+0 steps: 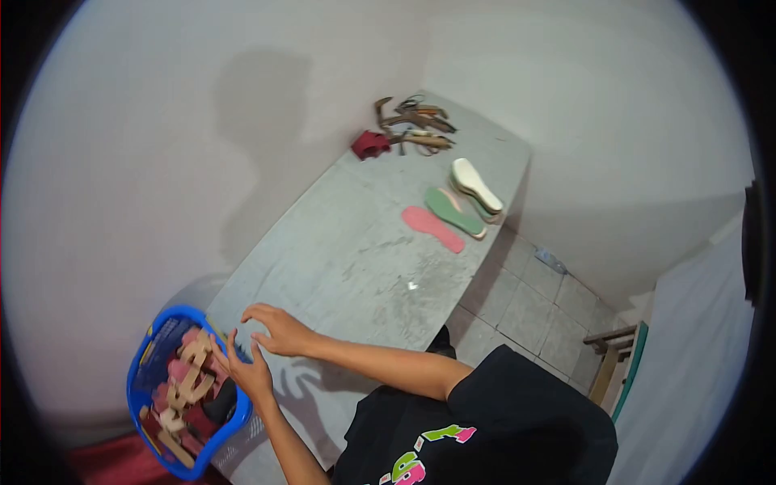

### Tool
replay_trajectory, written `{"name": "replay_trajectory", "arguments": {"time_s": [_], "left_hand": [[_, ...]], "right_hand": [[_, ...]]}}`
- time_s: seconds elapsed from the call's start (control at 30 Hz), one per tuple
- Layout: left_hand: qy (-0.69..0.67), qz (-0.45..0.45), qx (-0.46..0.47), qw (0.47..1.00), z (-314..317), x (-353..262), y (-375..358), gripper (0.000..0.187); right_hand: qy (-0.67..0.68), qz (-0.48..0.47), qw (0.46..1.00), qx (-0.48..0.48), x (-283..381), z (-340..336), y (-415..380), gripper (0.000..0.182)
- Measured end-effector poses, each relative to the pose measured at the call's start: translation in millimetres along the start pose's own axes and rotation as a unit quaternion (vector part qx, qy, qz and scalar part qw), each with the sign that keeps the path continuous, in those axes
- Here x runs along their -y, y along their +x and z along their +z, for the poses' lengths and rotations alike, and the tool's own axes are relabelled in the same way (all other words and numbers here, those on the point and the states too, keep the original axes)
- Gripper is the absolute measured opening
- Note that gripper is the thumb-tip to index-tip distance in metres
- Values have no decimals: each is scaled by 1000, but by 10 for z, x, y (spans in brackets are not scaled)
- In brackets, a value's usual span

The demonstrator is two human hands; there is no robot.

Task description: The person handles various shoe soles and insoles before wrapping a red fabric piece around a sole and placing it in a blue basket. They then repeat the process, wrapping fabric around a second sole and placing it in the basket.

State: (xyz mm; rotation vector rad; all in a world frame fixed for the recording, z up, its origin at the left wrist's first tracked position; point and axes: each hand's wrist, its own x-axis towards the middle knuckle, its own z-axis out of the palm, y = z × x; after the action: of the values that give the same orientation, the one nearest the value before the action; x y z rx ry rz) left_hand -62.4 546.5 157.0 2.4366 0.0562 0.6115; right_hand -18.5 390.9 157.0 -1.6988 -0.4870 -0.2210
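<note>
A plain pale wall backs a long grey counter (356, 259) that runs away from the viewer at a slant, with tiled floor (533, 307) showing past its far edge. At the near end of the counter stands a blue basket (145, 364), filled with tan and pink sandal pieces (190, 384). Both of the person's hands hang at the basket's rim. The left hand (249, 373) is released, fingers spread and slightly curled, just beside the rim and gripping nothing. The right hand (276, 330) hovers just above the counter beside the basket, also released, its fingers arched downward with nothing between them; whether the fingertips touch the surface I cannot tell. The two hands are close together, nearly touching. Further along the counter lie flat shoe soles: a pink sole (433, 229), a green sole (454, 212) and a white sole (477, 185) resting on a small stack. At the far end sits a heap of brown straps (416, 125) with a dark red piece (370, 145) just beside it
</note>
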Motion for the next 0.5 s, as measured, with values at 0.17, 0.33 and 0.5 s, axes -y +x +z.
{"name": "replay_trajectory", "arguments": {"time_s": [0.17, 0.33, 0.5], "left_hand": [[-40, 12, 59, 997, 937, -712, -36, 46], [-76, 28, 195, 978, 2149, -1449, -106, 47], [-51, 90, 444, 890, 3416, -2209, -209, 49]], "right_hand": [[4, 58, 998, -28, -278, -1147, -306, 32], [-99, 94, 987, -80, -1040, -2489, -648, 31], [-208, 180, 951, -139, -1733, -3901, -1258, 38]]}}
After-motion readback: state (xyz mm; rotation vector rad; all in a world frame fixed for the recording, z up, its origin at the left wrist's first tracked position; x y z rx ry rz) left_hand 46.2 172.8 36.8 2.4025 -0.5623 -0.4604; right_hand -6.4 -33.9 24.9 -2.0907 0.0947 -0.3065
